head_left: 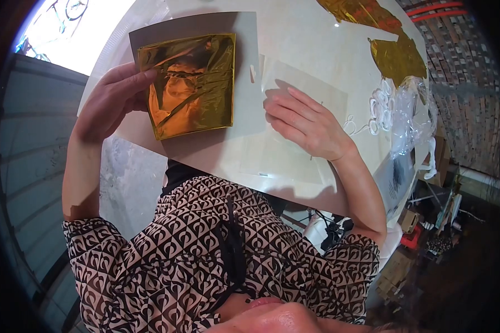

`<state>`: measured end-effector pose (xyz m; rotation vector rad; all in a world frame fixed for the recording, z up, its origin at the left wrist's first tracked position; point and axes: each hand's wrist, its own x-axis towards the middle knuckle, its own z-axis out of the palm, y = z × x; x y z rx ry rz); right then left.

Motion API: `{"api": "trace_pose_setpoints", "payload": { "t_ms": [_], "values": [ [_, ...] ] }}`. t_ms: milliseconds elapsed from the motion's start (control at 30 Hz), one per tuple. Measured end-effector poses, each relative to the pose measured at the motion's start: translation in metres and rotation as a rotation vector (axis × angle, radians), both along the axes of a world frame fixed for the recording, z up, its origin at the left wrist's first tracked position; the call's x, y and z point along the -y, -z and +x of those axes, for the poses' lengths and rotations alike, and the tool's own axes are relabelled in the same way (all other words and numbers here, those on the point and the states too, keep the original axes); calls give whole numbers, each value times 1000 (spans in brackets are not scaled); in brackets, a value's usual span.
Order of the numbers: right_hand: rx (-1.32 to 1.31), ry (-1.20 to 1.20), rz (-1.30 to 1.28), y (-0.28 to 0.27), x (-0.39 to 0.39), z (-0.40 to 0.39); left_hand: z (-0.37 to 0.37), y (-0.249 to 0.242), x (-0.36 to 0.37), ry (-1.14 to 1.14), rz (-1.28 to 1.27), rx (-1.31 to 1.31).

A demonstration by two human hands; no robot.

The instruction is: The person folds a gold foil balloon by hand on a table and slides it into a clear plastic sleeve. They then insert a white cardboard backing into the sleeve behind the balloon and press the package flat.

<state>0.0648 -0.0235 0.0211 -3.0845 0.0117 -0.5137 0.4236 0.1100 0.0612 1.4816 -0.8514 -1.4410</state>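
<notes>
My left hand (116,100) grips the left edge of a square, shiny gold foil packet (197,91), thumb on top and the other fingers hidden beneath. The packet's surface is creased and reflective. Behind it lies a flat grey sheet (245,44), which shows along its top and right side. My right hand (305,122) lies palm down with fingers stretched out over a pale translucent sheet (330,91) on the table. Nothing shows in its fingers.
The pale table (294,33) carries crumpled gold foil (397,55) at its far right. Looped white string (380,105) and clear plastic wrap (411,116) lie near the right edge. Cardboard boxes (394,272) stand on the floor at right. A grey panelled surface (39,150) is at left.
</notes>
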Motion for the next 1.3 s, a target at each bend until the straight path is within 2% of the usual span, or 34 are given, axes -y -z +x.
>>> {"api": "trace_pose_setpoints", "payload": {
  "t_ms": [200, 367, 667, 1300],
  "values": [
    [-39, 18, 70, -11, 4, 5, -5, 7, 3, 30, 11, -46],
    [-51, 3, 115, -13, 7, 11, -9, 11, 9, 153, 110, -59],
    [-48, -26, -9, -17, 2, 30, -6, 22, 35, 265, 239, -8],
    [-44, 118, -144, -16, 6, 43, 3, 25, 53, 306, 260, -48]
  ]
}}
